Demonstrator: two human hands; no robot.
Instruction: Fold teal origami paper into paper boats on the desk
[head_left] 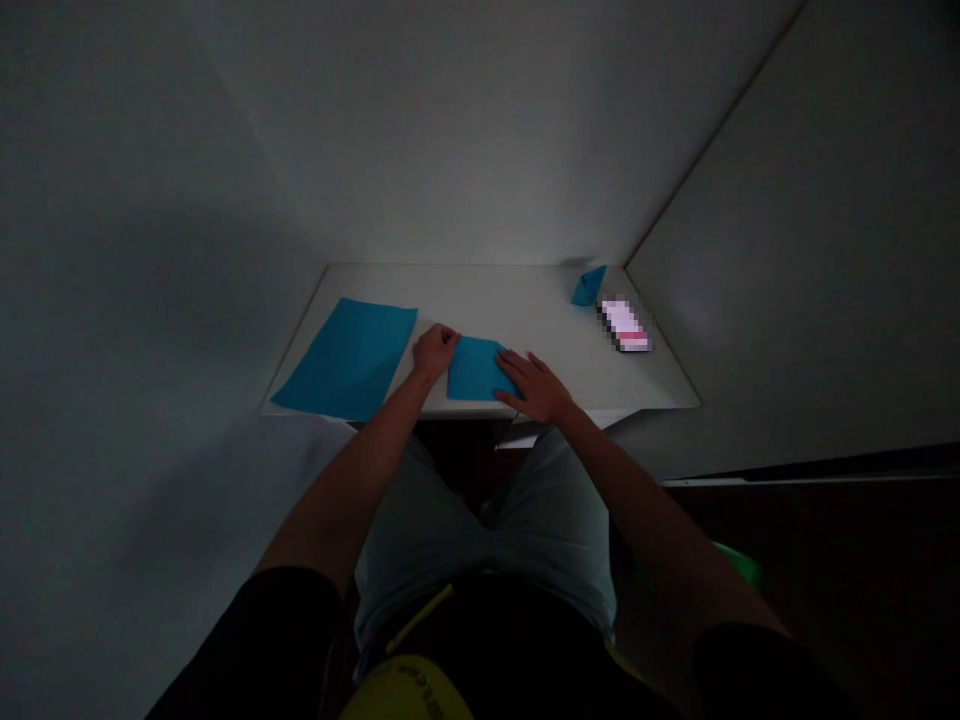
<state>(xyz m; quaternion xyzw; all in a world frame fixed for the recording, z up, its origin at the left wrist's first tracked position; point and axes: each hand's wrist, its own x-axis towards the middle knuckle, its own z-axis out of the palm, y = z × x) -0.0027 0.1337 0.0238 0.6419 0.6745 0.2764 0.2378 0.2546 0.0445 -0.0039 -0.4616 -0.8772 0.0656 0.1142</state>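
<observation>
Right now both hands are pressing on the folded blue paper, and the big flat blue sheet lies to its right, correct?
Not quite. In the head view the left hand and right hand do rest on the folded blue paper, but the big flat blue sheet lies to its left, not its right.

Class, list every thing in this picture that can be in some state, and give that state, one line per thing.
Small folded blue paper sheet: folded, flat on the table, under both hands.
Large blue paper sheet: unfolded, lying flat, untouched.
Small blue folded paper figure: finished fold, standing at the far corner.
Left hand: pressing the folded sheet's left edge.
Right hand: flat on its right side.
</observation>
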